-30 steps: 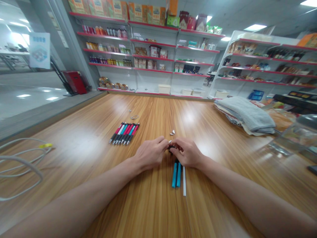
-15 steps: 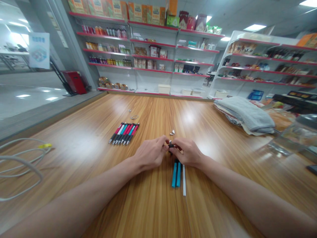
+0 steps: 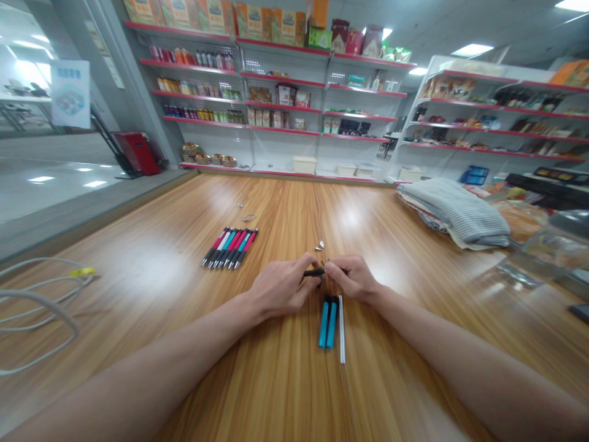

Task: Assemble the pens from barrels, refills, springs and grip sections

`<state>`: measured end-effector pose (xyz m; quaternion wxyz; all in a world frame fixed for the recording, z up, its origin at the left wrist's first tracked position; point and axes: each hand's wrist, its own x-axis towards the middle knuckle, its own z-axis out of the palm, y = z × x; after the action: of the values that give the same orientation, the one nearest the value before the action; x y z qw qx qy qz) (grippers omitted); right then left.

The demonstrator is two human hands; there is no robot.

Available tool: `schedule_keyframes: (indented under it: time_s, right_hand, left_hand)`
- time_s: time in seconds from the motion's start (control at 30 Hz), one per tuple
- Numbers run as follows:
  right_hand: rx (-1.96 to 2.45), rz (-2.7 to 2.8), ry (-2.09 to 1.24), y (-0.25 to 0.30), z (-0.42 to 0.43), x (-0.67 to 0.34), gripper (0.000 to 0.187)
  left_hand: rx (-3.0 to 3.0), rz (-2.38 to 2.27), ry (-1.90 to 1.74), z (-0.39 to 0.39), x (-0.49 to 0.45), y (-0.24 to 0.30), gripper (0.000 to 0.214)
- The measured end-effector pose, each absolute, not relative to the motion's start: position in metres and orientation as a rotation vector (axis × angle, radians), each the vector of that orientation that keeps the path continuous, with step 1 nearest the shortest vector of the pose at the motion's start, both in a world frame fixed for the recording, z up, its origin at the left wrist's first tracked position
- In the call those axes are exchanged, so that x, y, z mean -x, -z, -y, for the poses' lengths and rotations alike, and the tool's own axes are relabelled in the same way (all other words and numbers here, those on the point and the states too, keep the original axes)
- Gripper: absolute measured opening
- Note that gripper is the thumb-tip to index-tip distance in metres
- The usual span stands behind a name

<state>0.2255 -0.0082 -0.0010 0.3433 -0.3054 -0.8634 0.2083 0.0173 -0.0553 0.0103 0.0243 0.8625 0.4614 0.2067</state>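
Observation:
My left hand [image 3: 283,285] holds a short black pen part [image 3: 314,272] between thumb and fingers, its tip end pointing right. Against that end, the closed fingertips of my right hand [image 3: 352,276] pinch something too small to make out. Below the hands lie two teal pen barrels [image 3: 327,325] with dark upper ends, side by side. Right beside them are thin white refills [image 3: 342,331]. Just beyond my fingers rest a few small silver pen tips [image 3: 320,245]. A dark piece under the left fingers is partly hidden.
A row of several pens [image 3: 230,248], pink, white and teal, lies on the wooden table [image 3: 184,356] at left. Behind it is a small ring-shaped band [image 3: 249,217]. White cable [image 3: 41,294] coils at far left. Folded cloth [image 3: 455,209] and a clear jar [image 3: 547,252] stand at right.
My left fingers have opened out a little, showing more of the black pen part. The right hand has shifted slightly right, its fingers curling in more. The table items look unmoved.

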Motion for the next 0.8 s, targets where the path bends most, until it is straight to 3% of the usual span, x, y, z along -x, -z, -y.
schedule_keyframes:
  time_s: [0.2, 0.47, 0.8]
  right_hand:
    - [1.035, 1.773, -0.567, 0.007, -0.008, -0.234, 0.042]
    - [1.1, 1.937, -0.483, 0.009, -0.013, -0.232, 0.014]
    - [0.958, 2.152, -0.311, 0.01, -0.009, -0.23, 0.012]
  left_hand:
    - [-2.62, -1.49, -0.711, 0.053, -0.017, -0.01, 0.023]
    - [-2.557, -1.58, -0.701, 0.05, -0.014, -0.007, 0.027]
    - [-2.497, -1.609, -0.674, 0.047, -0.012, -0.002, 0.031]
